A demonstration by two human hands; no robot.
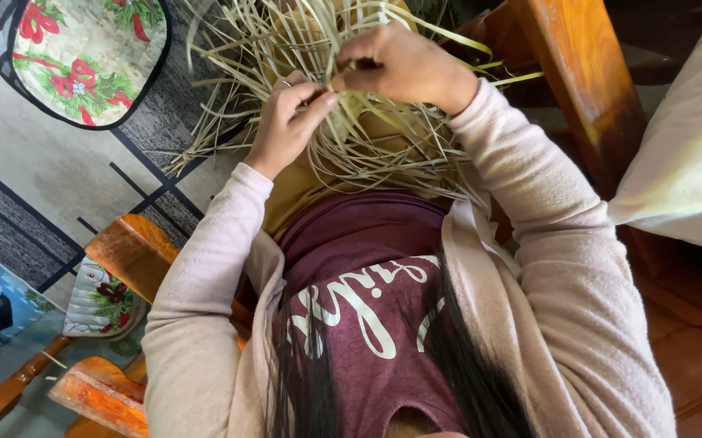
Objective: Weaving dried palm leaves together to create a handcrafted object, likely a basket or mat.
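- Two bare hands work close together at the top of the head view, both in a loose mass of pale dried straw strips [286,49] that fans out over the person's lap.
- The left hand [287,122] has its fingers pressed together and curled onto the strips, its fingertips pinching a few strands just beside the other hand.
- The right hand [403,65] sits slightly higher, its fingers bunched and nipping a strand or two near the middle of the bundle; exactly which strand is hard to tell.
- The two hands nearly touch at the fingertips, where the strips cross.
- The straw strips lie over mustard-yellow cloth on the person's knees, with their ends splaying out to the left above a grey patterned rug [59,178].
- Both arms wear pale pink sleeves [529,211] over a maroon shirt [359,243].
- A round floral cushion [91,49] lies on the rug at the upper left, well apart from the hands.
- An orange wooden chair arm [128,251] shows at the lower left, and a wooden post [578,73] stands at the upper right, beside a white pillow [691,138].
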